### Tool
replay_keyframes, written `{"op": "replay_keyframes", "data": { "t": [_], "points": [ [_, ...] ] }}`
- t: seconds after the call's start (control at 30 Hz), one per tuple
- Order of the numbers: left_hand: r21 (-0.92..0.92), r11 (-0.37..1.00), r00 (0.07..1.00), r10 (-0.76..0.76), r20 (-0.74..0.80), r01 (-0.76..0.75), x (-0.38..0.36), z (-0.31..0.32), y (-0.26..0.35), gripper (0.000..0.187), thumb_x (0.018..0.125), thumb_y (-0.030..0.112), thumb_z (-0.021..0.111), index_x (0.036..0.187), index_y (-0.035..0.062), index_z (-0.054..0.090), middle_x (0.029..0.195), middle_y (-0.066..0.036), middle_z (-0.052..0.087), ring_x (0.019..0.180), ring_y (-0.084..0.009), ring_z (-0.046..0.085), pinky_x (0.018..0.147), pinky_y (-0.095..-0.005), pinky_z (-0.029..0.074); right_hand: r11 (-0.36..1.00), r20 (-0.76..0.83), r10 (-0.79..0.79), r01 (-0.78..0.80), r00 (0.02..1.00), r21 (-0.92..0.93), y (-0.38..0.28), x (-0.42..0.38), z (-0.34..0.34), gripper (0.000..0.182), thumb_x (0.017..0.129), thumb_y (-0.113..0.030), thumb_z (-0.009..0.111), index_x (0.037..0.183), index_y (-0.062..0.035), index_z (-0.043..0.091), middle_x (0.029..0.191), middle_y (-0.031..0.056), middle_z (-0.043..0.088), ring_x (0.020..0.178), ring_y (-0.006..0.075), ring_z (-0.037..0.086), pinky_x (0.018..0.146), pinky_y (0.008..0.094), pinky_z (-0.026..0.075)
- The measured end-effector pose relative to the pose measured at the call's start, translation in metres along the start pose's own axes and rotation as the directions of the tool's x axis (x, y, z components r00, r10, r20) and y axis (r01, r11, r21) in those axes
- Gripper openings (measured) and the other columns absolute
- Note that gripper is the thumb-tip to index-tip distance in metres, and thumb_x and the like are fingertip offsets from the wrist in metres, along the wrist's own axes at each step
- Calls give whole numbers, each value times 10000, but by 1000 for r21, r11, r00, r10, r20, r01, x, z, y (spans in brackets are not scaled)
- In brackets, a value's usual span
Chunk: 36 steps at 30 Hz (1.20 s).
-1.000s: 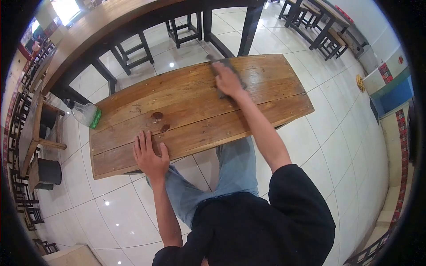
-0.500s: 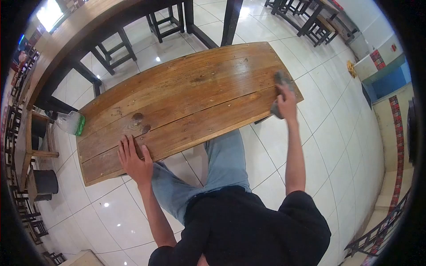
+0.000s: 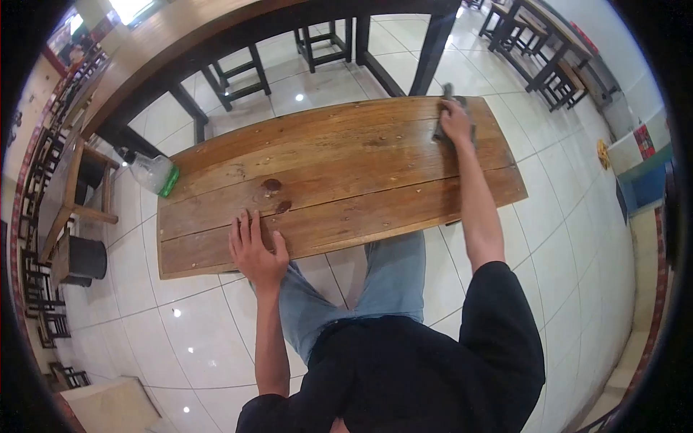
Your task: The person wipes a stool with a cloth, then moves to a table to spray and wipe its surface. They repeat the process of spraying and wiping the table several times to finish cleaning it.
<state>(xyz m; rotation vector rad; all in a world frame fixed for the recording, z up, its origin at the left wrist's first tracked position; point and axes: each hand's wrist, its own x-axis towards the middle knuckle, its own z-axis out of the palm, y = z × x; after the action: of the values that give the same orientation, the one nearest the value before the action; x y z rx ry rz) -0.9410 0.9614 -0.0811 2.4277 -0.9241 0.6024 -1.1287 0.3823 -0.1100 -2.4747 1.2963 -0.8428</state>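
Note:
A long wooden bench top (image 3: 346,166) with dark knots lies across the view in front of my legs. My left hand (image 3: 258,252) rests flat on its near edge at the left, fingers spread, holding nothing. At the right end, near the far edge, my right hand (image 3: 455,123) presses a dark grey cloth (image 3: 439,133) against the wood. Part of the cloth is hidden under the hand. A clear bottle with green at its base (image 3: 154,173) is at the left end of the bench top.
A long high table (image 3: 188,36) with dark legs runs beyond the bench top. Dark stools (image 3: 325,48) stand under it. More tables and stools are at the upper right (image 3: 545,43). A black bin (image 3: 88,257) is at the left.
My right hand has moved with the cloth from the near right edge to the far edge. My left hand remains flat on the wood. The camera view has shifted, so the bench top appears farther right.

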Motion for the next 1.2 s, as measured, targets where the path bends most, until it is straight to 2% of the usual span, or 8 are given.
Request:
{"op": "replay_keyframes", "data": {
  "t": [0.13,0.33,0.43,0.6,0.7,0.77,0.9,1.2],
  "points": [
    [-37,999,1000,-1,-3,1,0,2,-3,549,908,291,656,1418,87,658,1536,-138,588,1457,-396,481,1220,-546,341,940,-68,-297,304,953,155,-119,-16,69,467,924,-164,598,1381,-155,696,1487,244,596,1367,424,559,1140,504,473],
    [-34,999,1000,-9,16,10,-3,0,-1,562,924,292,661,1449,94,633,1568,-136,557,1479,-395,455,1236,-543,314,822,93,-475,403,875,403,-289,-116,101,563,931,-115,577,1491,-158,610,1568,306,497,1456,437,481,1239,491,368],
    [-24,1000,1000,-8,17,8,-6,2,-4,552,947,310,662,1452,91,631,1571,-140,553,1489,-398,439,1237,-541,309,806,57,-546,505,836,310,-343,-175,102,529,967,-107,532,1493,-111,588,1590,265,492,1484,430,456,1249,488,353],
    [-81,996,996,36,80,-29,-4,-1,-16,546,975,324,683,1447,56,618,1552,-199,553,1461,-414,466,1228,-541,326,659,61,-463,298,884,690,-324,-178,57,517,990,-137,569,1490,-7,542,1561,278,512,1517,443,397,1275,545,283],
    [-241,967,987,-48,150,84,20,-3,-1,553,960,327,708,1422,36,622,1526,-241,558,1457,-430,458,1223,-554,330,766,67,-411,305,909,566,-275,-202,12,496,990,-144,588,1467,-8,562,1532,262,542,1518,447,394,1277,550,275],
    [-332,942,991,81,104,-42,44,13,16,602,934,343,723,1412,-4,612,1461,-277,571,1460,-451,434,1246,-549,298,845,108,-361,276,926,458,-244,-218,-9,471,990,-144,591,1443,-12,589,1522,252,556,1509,444,410,1279,543,280],
    [-284,920,949,304,79,-271,94,56,60,644,960,418,697,1452,15,593,1631,-270,420,1541,-463,344,1272,-559,271,846,42,-339,284,940,452,-216,-230,-17,432,995,-140,597,1407,-13,626,1520,246,562,1496,433,436,1277,521,303],
    [-252,883,860,453,235,-397,142,128,35,588,1070,436,535,1541,85,551,1676,-182,404,1581,-426,294,1286,-548,266,896,142,-264,188,954,401,-223,-225,-24,394,998,-120,622,1375,-6,648,1522,198,580,1477,387,474,1247,468,362]
  ]
}}
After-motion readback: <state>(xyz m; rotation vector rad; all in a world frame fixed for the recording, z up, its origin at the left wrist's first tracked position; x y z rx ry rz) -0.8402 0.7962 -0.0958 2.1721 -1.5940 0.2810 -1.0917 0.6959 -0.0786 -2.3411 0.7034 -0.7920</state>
